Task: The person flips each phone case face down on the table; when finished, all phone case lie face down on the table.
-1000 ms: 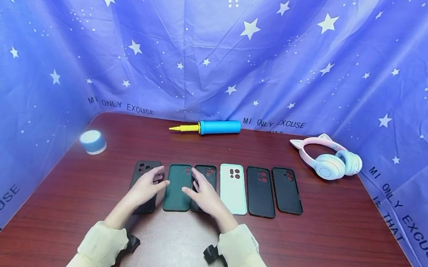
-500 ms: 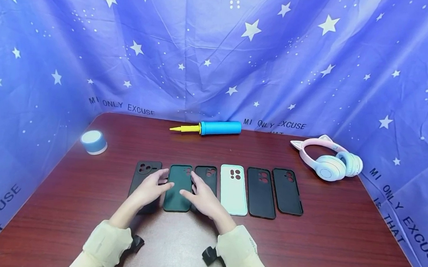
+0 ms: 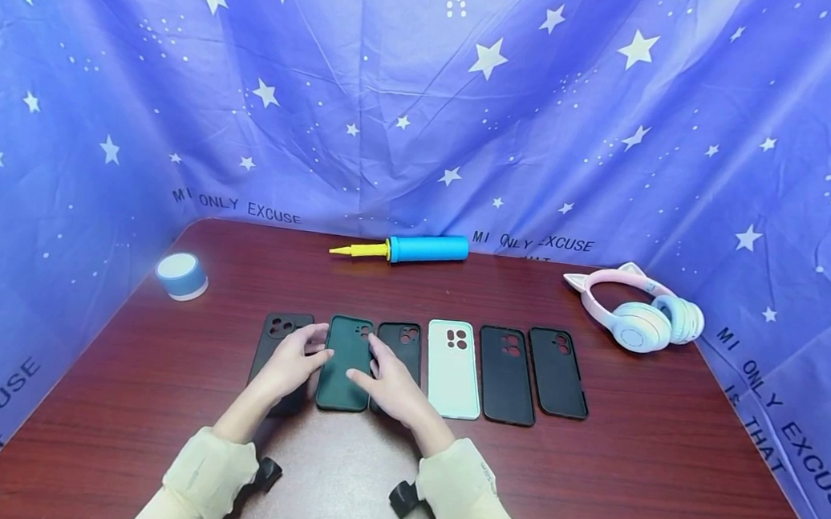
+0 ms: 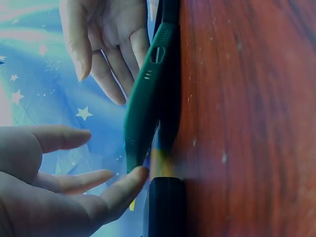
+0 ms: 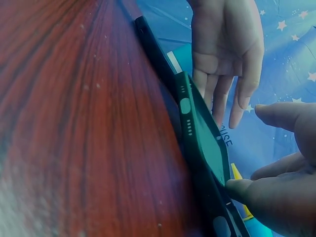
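Note:
A dark green phone case (image 3: 343, 367) lies face up between the two hands, at the left part of a row of cases. My left hand (image 3: 292, 363) reaches over a black phone case (image 3: 269, 346), fingertips at the green case's left edge. In the left wrist view one fingertip (image 4: 138, 173) touches the green case's far end, and the thumb stands apart from it. My right hand (image 3: 399, 383) partly covers another black phone case (image 3: 402, 351). A fingertip (image 5: 236, 186) meets the green case's edge in the right wrist view. The case looks slightly tilted there.
Right of the hands lie a white phone case (image 3: 453, 383) and two black ones (image 3: 506, 390), (image 3: 557, 382). Behind are a blue and yellow hand pump (image 3: 427, 249), cat-ear headphones (image 3: 638, 323) and a blue-white round object (image 3: 181, 277). A starry curtain (image 3: 398, 89) surrounds the table.
The left hand has shifted right, closer to the green case, and the right hand slightly left. The green case's far edge has moved up slightly in the head view.

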